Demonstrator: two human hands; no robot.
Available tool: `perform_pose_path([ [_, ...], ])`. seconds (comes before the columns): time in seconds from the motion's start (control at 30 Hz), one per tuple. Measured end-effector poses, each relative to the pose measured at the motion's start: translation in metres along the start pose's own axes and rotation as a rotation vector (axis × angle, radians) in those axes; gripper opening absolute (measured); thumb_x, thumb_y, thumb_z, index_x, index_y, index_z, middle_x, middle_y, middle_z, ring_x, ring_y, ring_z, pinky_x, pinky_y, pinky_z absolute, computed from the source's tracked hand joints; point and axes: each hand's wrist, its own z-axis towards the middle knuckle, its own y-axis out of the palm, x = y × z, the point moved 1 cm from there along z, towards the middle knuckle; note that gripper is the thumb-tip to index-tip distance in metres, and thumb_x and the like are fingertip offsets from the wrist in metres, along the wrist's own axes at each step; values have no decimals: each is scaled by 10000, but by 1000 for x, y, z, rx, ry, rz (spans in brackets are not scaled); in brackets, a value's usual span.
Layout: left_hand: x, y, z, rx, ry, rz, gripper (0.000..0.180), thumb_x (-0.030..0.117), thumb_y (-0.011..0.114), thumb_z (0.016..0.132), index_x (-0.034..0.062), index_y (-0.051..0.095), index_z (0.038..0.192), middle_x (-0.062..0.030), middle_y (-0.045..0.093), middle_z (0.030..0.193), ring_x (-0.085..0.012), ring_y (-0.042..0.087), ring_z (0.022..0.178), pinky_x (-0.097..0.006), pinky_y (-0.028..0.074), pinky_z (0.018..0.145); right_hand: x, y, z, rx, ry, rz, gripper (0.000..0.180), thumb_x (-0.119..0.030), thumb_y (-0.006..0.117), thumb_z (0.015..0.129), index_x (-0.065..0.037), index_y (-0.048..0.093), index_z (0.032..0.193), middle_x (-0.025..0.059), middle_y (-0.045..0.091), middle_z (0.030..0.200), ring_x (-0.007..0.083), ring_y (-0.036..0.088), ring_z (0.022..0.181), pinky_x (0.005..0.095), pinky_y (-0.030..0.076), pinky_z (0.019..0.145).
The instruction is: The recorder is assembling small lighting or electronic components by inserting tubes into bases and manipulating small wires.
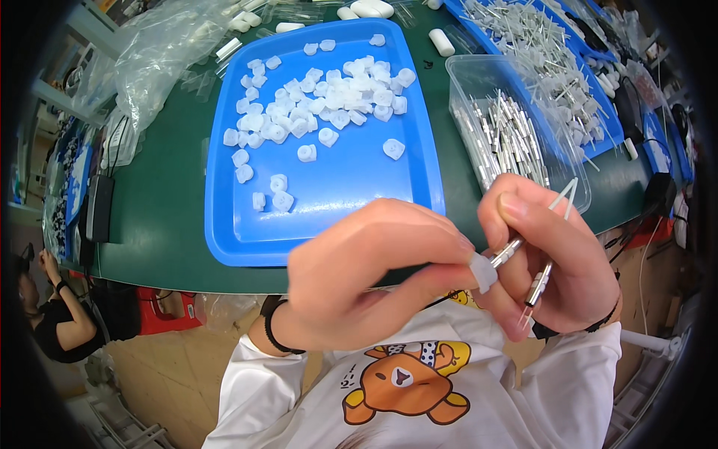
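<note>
My left hand (pixel 366 273) pinches a translucent white plastic cap (pixel 483 273) between thumb and fingertips. The cap meets the end of a slim metal-tipped tube (pixel 508 253) gripped by my right hand (pixel 572 251). A second metal-tipped tube (pixel 538 284) hangs down between the right fingers, with thin wire-like ends at its tip. White stems stick out above that hand. Whether the cap is seated on the tube or only touching it, I cannot tell. Beyond my hands, a blue tray (pixel 329 243) carries many loose caps (pixel 299 108) of the same kind.
A clear plastic box (pixel 458 112) of metal-tipped tubes (pixel 512 138) stands right of the tray. Behind it, another blue tray (pixel 609 123) is heaped with white-stemmed parts (pixel 538 56). White cylinders (pixel 441 43) and plastic bags (pixel 161 60) lie at the back. Another person (pixel 63 314) sits at far left.
</note>
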Motion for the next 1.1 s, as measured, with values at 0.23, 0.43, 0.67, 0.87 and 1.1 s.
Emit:
perform_pose_path([
  [0.23,8,-19,5,-2,-254,749,290,37,681,618,1,542,871,-113,557,810,-247,537,709,-303,432,617,-73,-78,13,325,-610,-470,322,-297,413,879,17,465,924,-2,375,477,73,397,404,159,342,475],
  [0.43,25,-62,6,-8,-557,1043,258,18,642,617,14,533,850,-108,542,780,-256,523,669,-321,425,600,-141,-162,41,726,-517,-1002,504,-400,453,845,-4,418,1156,-42,334,561,34,380,471,156,310,473],
  [0.67,20,-67,0,-70,-656,1091,231,5,650,583,14,554,793,-97,541,737,-248,532,654,-325,420,578,-129,-135,28,672,-586,-1175,414,-425,427,849,-31,554,848,-43,359,537,16,369,432,154,280,413],
  [0.87,16,-66,1,-71,-650,1105,165,-18,629,596,0,562,746,-94,533,713,-224,517,623,-312,411,562,-76,-83,1,390,-673,-963,461,-404,371,879,-58,477,592,-22,383,519,22,344,392,152,239,359],
  [1.1,7,-59,8,-22,-489,830,118,-44,591,670,-25,535,772,-104,566,755,-191,569,669,-269,441,597,-36,-55,2,260,-678,-634,484,-372,309,898,-47,438,564,10,400,508,54,318,344,168,244,352],
])
